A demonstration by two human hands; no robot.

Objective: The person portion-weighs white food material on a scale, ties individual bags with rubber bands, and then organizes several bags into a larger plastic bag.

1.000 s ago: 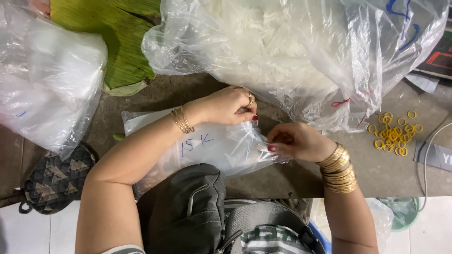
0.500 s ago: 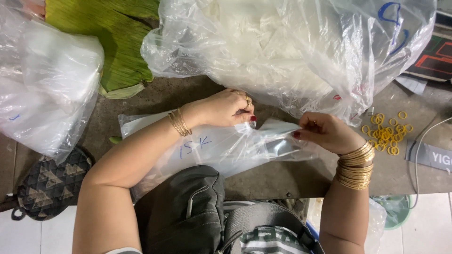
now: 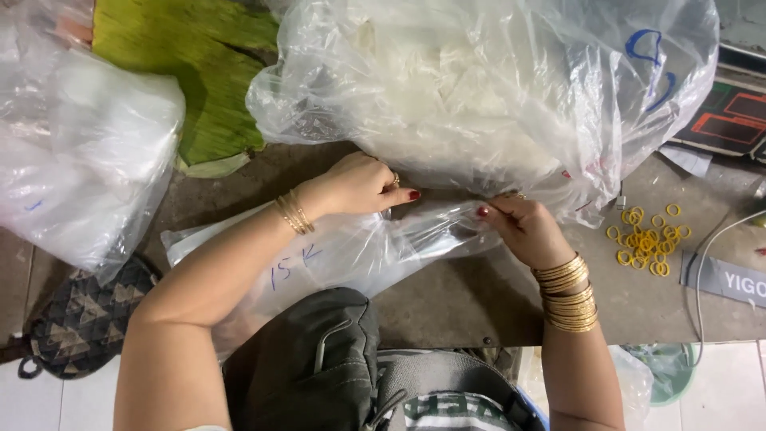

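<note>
I observed the left hand [image 3: 359, 185] and the right hand [image 3: 523, 227] both closed on the upper edge of a small clear plastic bag [image 3: 351, 251], which lay flat across the grey worktable [image 3: 471, 295] directly in front of the person, its mouth pointing toward the large clear bag [image 3: 479, 96] of pale material behind it. The left fingers pinched the film near the centre of the mouth; the right fingers gripped the same edge further along, so the film was stretched between them. I judged the step in hand to be gathering or opening the mouth of the small bag. To do it well, both pinches should sit close to the edge, tension should be kept even so the thin film does not tear, and the mouth should be kept apart from the overhanging skin of the large bag, which touched it along the back. A pile of yellow rubber bands [image 3: 648, 239] lay near the right wrist, within reach. A second filled clear bag [image 3: 80, 144] stood well to the left, beside a green leaf [image 3: 191, 72]; a patterned pouch [image 3: 76, 319] lay at the table's near left edge.
</note>
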